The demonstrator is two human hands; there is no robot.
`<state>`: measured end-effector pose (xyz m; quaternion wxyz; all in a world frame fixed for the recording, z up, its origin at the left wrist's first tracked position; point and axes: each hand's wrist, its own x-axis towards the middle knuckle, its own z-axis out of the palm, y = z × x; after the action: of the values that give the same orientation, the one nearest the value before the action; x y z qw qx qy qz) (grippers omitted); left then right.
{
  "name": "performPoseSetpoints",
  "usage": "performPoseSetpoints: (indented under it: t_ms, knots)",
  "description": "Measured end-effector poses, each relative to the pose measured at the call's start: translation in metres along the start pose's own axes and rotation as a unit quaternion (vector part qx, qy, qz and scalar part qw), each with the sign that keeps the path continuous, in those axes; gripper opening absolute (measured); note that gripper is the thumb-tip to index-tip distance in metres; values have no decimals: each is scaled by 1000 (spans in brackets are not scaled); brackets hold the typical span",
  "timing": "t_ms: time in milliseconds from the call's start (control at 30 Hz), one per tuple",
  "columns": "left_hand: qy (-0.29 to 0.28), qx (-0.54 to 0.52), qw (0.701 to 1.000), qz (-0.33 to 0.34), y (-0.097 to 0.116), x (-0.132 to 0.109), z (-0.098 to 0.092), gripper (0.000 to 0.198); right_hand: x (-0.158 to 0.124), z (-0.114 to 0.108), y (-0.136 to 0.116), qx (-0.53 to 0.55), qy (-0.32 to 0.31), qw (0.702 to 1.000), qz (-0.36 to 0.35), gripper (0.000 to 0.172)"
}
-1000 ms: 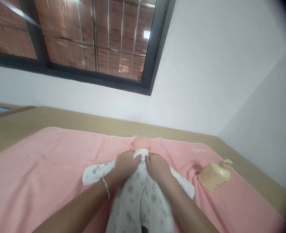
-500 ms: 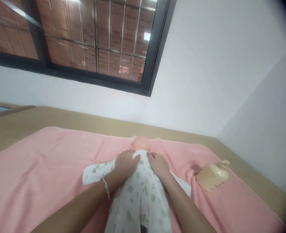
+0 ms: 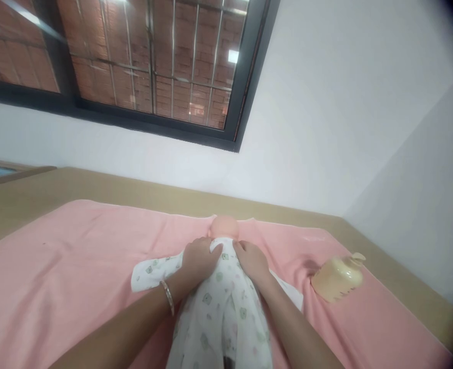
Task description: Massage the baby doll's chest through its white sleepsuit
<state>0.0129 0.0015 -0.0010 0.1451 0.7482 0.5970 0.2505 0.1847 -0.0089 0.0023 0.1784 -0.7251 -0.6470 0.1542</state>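
Note:
A baby doll lies on its back, and its smooth pink head [image 3: 225,226] shows just past my hands. White baby clothes [image 3: 221,302] with a small green print cover its body, sleeves spread out to both sides. My left hand [image 3: 201,259], with a silver bracelet at the wrist, is closed around the clothes at the doll's left-side shoulder in view. On the opposite shoulder my right hand [image 3: 251,260] grips the same clothes, thumb near the neckline. The fingertips of both hands are hidden by the cloth and the hands themselves.
Under the doll a pink blanket [image 3: 96,246] covers a tan surface [image 3: 165,193]. A pale yellow bottle [image 3: 337,279] stands tilted in view at the right. Behind rise a white wall [image 3: 307,128] and a dark-framed barred window [image 3: 153,66].

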Motion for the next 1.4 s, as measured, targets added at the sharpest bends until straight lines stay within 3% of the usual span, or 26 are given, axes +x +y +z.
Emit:
performPoseSetpoints:
  t_ms: [1400]
  knots:
    - [13, -9, 1000, 8, 0, 0, 2, 38, 3, 3, 4, 17, 10, 1000, -13, 57]
